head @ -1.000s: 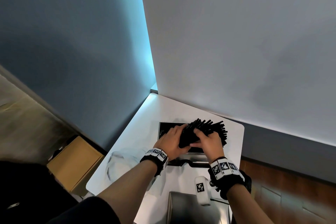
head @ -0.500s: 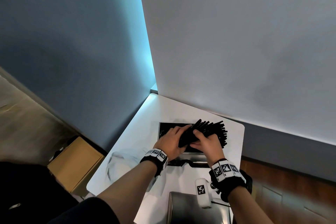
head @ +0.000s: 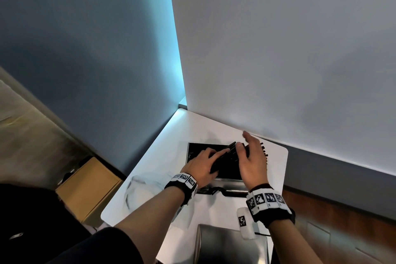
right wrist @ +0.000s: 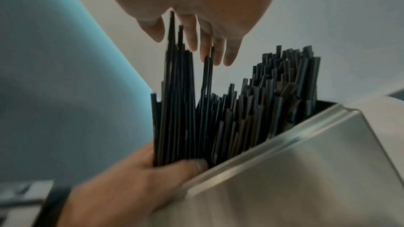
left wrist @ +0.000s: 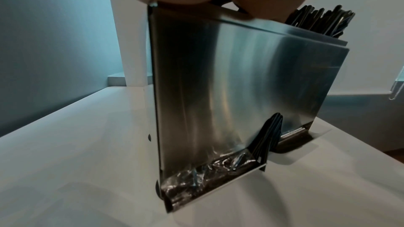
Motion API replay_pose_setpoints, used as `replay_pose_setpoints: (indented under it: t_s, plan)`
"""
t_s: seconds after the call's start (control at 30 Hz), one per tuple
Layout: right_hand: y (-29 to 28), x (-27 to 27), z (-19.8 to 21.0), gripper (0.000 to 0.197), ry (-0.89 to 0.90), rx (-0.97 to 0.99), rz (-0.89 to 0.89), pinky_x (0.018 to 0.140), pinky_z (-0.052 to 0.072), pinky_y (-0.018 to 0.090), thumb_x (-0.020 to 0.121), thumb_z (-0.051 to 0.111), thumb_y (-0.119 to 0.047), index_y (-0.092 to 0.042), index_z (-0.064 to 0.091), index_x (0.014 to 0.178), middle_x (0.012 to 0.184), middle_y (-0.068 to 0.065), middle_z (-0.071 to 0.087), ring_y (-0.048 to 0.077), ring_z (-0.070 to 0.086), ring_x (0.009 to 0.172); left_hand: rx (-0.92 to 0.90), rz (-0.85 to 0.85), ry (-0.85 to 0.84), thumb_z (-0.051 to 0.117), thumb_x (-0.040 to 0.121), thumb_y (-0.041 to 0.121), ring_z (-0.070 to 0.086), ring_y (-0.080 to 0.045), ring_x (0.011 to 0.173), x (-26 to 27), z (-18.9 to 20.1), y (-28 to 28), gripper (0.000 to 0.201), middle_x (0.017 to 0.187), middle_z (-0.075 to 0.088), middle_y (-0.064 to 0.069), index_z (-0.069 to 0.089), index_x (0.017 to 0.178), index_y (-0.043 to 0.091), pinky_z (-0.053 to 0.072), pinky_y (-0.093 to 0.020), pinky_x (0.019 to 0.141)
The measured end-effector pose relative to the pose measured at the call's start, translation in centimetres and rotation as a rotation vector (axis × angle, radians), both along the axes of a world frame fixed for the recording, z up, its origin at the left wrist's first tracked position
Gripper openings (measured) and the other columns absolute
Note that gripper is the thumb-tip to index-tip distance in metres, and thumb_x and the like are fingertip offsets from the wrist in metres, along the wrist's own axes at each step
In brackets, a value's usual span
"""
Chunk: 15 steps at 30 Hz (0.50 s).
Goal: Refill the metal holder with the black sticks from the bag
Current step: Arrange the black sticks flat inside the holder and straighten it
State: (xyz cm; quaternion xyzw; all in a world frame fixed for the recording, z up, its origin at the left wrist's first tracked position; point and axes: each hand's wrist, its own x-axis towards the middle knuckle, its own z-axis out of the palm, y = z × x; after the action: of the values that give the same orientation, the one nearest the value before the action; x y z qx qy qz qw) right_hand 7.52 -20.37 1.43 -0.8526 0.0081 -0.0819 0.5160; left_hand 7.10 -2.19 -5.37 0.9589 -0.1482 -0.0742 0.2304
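Note:
The metal holder [head: 227, 183] [left wrist: 240, 84] [right wrist: 306, 161] stands upright on the white table [head: 203, 126], near the wall. Many black sticks [head: 228, 153] [right wrist: 240, 110] [left wrist: 323, 20] stand in its open top at uneven heights. My left hand [head: 201, 163] [right wrist: 131, 179] grips a bundle of them at the holder's left rim, thumb against the sticks. Above the stick tops my right hand [head: 250, 156] [right wrist: 207, 40] hovers with straight fingers, the fingertips at the tallest sticks. A few sticks [left wrist: 271, 135] show in the holder's lower front slot. The clear plastic bag [head: 145, 186] lies to the left.
The grey wall [head: 278, 70] rises directly behind the holder. A cardboard box [head: 90, 186] sits on the floor left of the table. At the table's near edge are a white tagged device [head: 244, 223] and a grey metal piece [head: 225, 244].
My right hand has let go of the stick bundle, lifted and straightened its fingers over the stick tops. My left hand keeps its grip on the bundle in the holder.

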Motion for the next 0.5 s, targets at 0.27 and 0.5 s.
replay_pose_setpoints:
  t_s: [0.27,0.5]
  plan:
    - [1.6,-0.8,-2.1,0.047,0.038,-0.259,0.155,0.116,0.024,0.027,0.101,0.048,-0.027,-0.006,0.043,0.144,0.149,0.008,0.041,0.021,0.036,0.139,-0.054,0.059,0.067,0.058,0.078,0.072,0.045,-0.019,0.131,0.0,0.5,-0.2,0.098,0.143,0.042,0.004,0.007,0.158,0.045,0.052,-0.044,0.097]
    - [-0.7,-0.7,-1.6,0.046,0.046,-0.31,0.301,0.113,0.028,0.025,0.099,0.051,-0.028,-0.011,0.048,0.142,0.145,0.004,0.047,0.019,0.042,0.134,-0.025,0.094,0.088,0.062,0.077,0.075,0.043,-0.019,0.136,0.2,0.2,-0.4,0.106,0.149,0.038,0.003,0.014,0.16,0.028,0.048,-0.042,0.102]
